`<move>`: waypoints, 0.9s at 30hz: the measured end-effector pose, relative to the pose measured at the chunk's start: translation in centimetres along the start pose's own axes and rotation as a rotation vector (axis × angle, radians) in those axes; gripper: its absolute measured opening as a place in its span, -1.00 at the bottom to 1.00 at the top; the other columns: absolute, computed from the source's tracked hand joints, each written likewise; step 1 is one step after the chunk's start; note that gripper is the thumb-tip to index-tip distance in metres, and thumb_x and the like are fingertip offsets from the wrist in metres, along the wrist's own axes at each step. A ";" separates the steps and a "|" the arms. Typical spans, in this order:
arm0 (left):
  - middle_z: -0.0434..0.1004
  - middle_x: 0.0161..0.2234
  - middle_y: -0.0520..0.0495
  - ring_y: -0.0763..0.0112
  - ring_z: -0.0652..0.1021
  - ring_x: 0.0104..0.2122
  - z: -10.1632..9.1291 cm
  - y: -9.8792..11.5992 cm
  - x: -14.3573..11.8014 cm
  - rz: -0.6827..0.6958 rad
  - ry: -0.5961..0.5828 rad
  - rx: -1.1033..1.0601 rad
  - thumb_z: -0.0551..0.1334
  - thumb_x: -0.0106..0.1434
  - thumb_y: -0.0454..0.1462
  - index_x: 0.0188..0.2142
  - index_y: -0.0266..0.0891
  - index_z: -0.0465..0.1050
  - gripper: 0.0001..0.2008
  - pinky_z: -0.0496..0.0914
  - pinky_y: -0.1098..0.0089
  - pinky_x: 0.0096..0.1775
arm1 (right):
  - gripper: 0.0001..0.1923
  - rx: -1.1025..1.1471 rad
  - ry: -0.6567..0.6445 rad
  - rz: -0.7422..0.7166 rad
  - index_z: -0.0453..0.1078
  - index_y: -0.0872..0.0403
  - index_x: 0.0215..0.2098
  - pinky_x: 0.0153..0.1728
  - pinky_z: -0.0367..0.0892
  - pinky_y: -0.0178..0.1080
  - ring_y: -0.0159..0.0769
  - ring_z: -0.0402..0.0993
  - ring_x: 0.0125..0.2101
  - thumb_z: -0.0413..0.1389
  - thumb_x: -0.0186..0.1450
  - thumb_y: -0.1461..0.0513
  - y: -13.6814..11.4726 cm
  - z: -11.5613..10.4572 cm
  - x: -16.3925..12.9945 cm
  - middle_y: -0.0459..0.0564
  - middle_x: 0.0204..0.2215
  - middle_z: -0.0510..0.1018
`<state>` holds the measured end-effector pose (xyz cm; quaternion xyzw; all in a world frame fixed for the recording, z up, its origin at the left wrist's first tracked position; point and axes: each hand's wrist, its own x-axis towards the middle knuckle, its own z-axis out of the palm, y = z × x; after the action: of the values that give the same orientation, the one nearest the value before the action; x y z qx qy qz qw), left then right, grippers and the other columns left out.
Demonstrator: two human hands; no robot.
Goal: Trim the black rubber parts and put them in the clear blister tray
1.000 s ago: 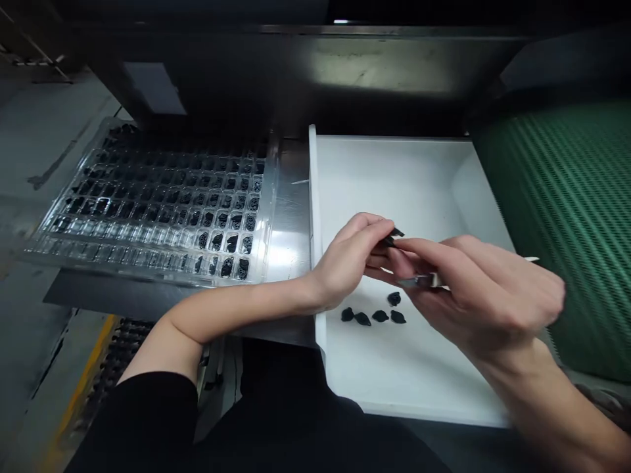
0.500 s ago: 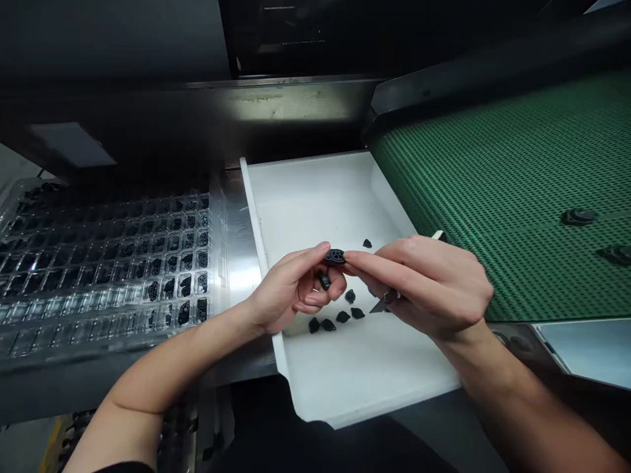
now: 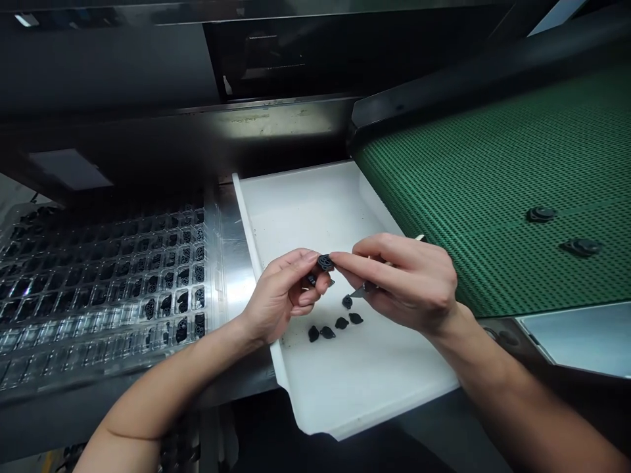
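Note:
Both hands meet over a white tray (image 3: 374,387). My left hand (image 3: 283,292) and my right hand (image 3: 409,282) pinch one small round black part (image 3: 325,262) between their fingertips. The left hand also keeps a second dark piece tucked under its fingers. A thin metal blade tool (image 3: 362,289) sticks out below the right hand's fingers, held in its palm. Several small black pieces (image 3: 334,325) lie on the tray floor just beneath the hands.
A clear plastic cell tray (image 3: 98,289) lies to the left, with black parts in its right columns. A green ribbed conveyor belt (image 3: 493,184) runs at the right and carries two black parts (image 3: 562,230). Dark machine housing stands behind.
The view has swung right and up, bringing the conveyor and its parts into sight. The hands stay joined on the black part, shifted slightly left in the picture.

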<state>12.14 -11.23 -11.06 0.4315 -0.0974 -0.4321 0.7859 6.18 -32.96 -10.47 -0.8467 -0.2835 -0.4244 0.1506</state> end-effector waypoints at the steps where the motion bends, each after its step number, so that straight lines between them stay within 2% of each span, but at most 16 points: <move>1: 0.44 -0.34 -0.02 0.63 0.22 -0.53 0.0 0.0 0.0 0.001 0.007 0.005 0.36 0.48 -0.02 -0.19 -0.25 0.42 -0.66 0.05 0.62 -0.59 | -0.59 -0.003 0.003 -0.003 0.56 0.11 0.07 -0.40 0.27 -0.29 -0.45 0.44 -0.39 0.21 0.34 0.56 0.0 0.0 0.0 -0.05 -0.30 0.53; 6: 0.46 -0.32 -0.03 0.64 0.26 -0.52 0.0 0.0 -0.1 0.008 0.018 0.024 0.37 0.48 -0.03 -0.14 -0.25 0.46 -0.68 0.12 0.63 -0.57 | -0.61 -0.010 0.011 0.010 0.57 0.12 0.06 -0.42 0.25 -0.31 -0.48 0.38 -0.42 0.23 0.33 0.54 -0.2 0.1 0.3 -0.06 -0.29 0.54; 11: 0.47 -0.30 -0.03 0.64 0.29 -0.51 -0.1 -0.1 0.0 0.026 0.045 0.029 0.37 0.48 -0.07 -0.06 -0.24 0.53 -0.72 0.18 0.63 -0.56 | -0.62 -0.021 -0.052 0.012 0.57 0.11 0.09 -0.39 0.28 -0.26 -0.42 0.38 -0.41 0.24 0.36 0.49 -0.4 0.2 0.3 -0.04 -0.25 0.58; 17: 0.45 -0.32 0.00 0.66 0.30 -0.52 0.1 -0.1 0.1 0.057 0.090 0.013 0.43 0.45 -0.09 -0.06 -0.23 0.56 -0.73 0.20 0.64 -0.56 | -0.70 0.010 -0.072 0.076 0.58 0.13 0.11 -0.36 0.35 -0.27 -0.42 0.49 -0.37 0.29 0.43 0.41 -0.8 0.1 0.6 -0.05 -0.24 0.61; 21: 0.44 -0.36 0.02 0.67 0.30 -0.53 0.1 -0.2 0.0 0.079 0.108 0.006 0.47 0.42 -0.09 -0.08 -0.22 0.59 -0.73 0.21 0.65 -0.55 | -0.71 0.103 -0.090 0.138 0.59 0.18 0.12 -0.35 0.38 -0.28 -0.43 0.52 -0.34 0.36 0.46 0.28 -1.0 0.0 0.8 -0.01 -0.21 0.62; 23: 0.45 -0.36 0.02 0.67 0.30 -0.53 0.1 -0.2 0.0 0.081 0.103 0.003 0.48 0.41 -0.10 -0.08 -0.22 0.60 -0.73 0.22 0.65 -0.54 | -0.69 0.126 -0.082 0.151 0.59 0.19 0.10 -0.35 0.38 -0.29 -0.43 0.51 -0.35 0.40 0.44 0.24 -1.1 0.0 0.9 -0.01 -0.21 0.61; 27: 0.45 -0.35 -0.01 0.63 0.32 -0.51 0.0 -0.2 0.0 0.065 0.038 -0.016 0.44 0.44 -0.10 -0.04 -0.21 0.63 -0.75 0.24 0.63 -0.55 | -0.70 0.153 -0.047 0.165 0.60 0.21 0.09 -0.36 0.38 -0.32 -0.47 0.49 -0.37 0.41 0.41 0.30 -1.0 0.0 0.8 -0.02 -0.23 0.61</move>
<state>12.06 -11.28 -11.24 0.4299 -0.0931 -0.3989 0.8046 5.93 -31.89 -9.78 -0.8628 -0.2480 -0.3679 0.2424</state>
